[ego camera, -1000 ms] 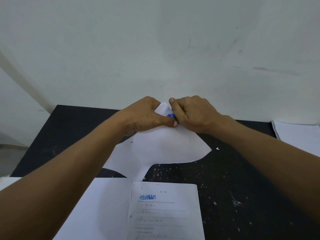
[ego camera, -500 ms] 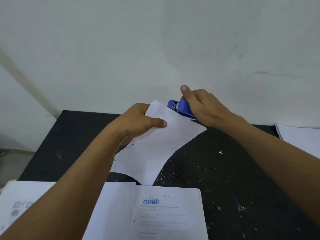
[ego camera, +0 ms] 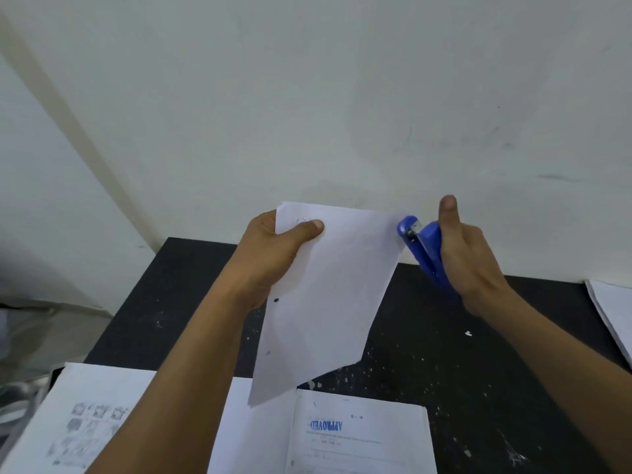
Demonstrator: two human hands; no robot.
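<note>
Head view. The left hand (ego camera: 270, 258) grips the paper (ego camera: 328, 295) at its upper left corner, thumb laid across the front and fingers hidden behind. The sheet is held up off the bench (ego camera: 427, 336). Its long axis runs from the top edge down and slightly to the left, and its lower end hangs over a stamped form (ego camera: 359, 436) that lies flat on the bench.

The right hand (ego camera: 472, 265) is wrapped round the rear half of the blue stapler (ego camera: 425, 251), with the thumb standing straight up beside it. The stapler lies to the right of the paper. Its long axis slopes from the palm at lower right up to the nose at upper left, so the nose points at the paper's upper right corner, the corner farthest from the left thumb.

The nose meets that corner, or stands just beside it (whether the corner sits between the stapler's two halves cannot be told from this angle). The right hand is the nearer one to that corner, and any next move there would likely be a short one along the stapler's own axis.

A printed page (ego camera: 89, 415) lies at the near left of the bench, and more sheets (ego camera: 612, 313) lie at its right edge.
</note>
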